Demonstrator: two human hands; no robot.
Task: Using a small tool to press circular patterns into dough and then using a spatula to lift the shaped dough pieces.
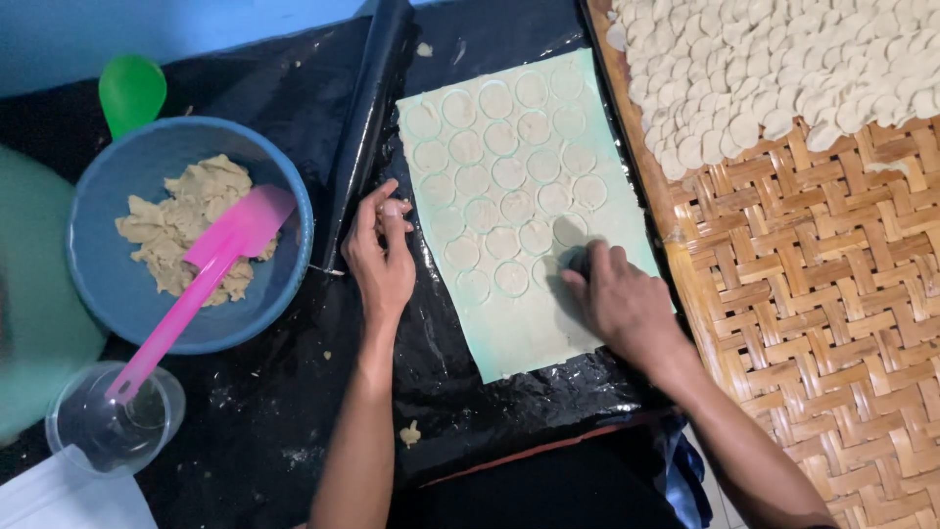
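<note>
Right hand: seen at centre right of the frame, fingers closed over a small dark cutter, which is pressed down on the dough sheet.
Left hand: seen at the middle of the frame, just left of the sheet's edge; fingers are curled together on a small dough scrap. It is rested on the black plastic.
Dough sheet: a pale rectangle laid on the plastic, running from the upper centre down to the lower centre. Rows of circles have been marked into its upper part; its lower end is uncut.
Cutter: mostly hidden under the right fingers, at the sheet's right side, beside the last circles of the lower rows.
Rolling pin: a dark rod wrapped in plastic, laid along the sheet's left edge, above the left hand.
Tray: a woven bamboo tray filling the right side of the frame; its rim is just beside the sheet.
Discs: many cut dough rounds are piled on the tray at the upper right.
Bowl: a blue bowl at the left, with lumps of dough inside.
Spatula: pink, its blade laid on the lumps, its handle passing over the rim toward the lower left.
Glass: a clear container at the lower left, under the handle's end.
Green spoon: seen at the upper left, behind the bowl.
</note>
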